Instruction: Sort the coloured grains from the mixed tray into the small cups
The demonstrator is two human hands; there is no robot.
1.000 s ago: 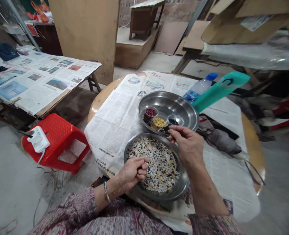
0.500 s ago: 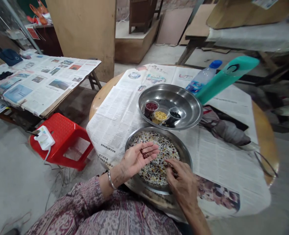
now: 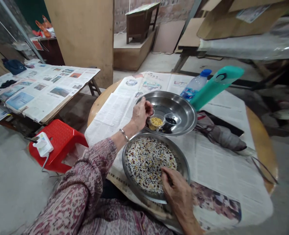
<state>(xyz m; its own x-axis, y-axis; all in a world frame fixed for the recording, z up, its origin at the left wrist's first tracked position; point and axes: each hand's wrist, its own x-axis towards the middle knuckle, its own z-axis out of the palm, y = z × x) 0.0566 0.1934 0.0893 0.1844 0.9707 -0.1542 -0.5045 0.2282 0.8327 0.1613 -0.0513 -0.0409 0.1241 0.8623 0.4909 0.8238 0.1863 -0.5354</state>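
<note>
My left hand (image 3: 141, 112) is curled closed over the left part of the upper steel basin (image 3: 181, 107), hiding most of the cup there. What lies in its palm is turned from view; a moment ago red beans lay there. Beside it stand a clear cup of yellow kernels (image 3: 156, 121) and a cup of black beans (image 3: 170, 120). Nearer me, a second steel basin (image 3: 186, 163) holds mixed white, black, yellow and red grains (image 3: 149, 163). At its right side rests my right hand (image 3: 177, 191), fingers bent together over the grains; whatever they pinch is hidden.
Newspaper (image 3: 215, 163) covers the round table. Behind the upper basin stand a water bottle (image 3: 195, 83) and a green plastic container (image 3: 217, 86). A folded grey umbrella (image 3: 227, 137) lies right. A red stool (image 3: 61, 140) with a white power strip (image 3: 43, 144) stands left.
My left hand has moved from above the grains, open with red beans in its palm, forward to the cups and has curled. My right hand stays by the grain basin. The view has tilted up slightly.
</note>
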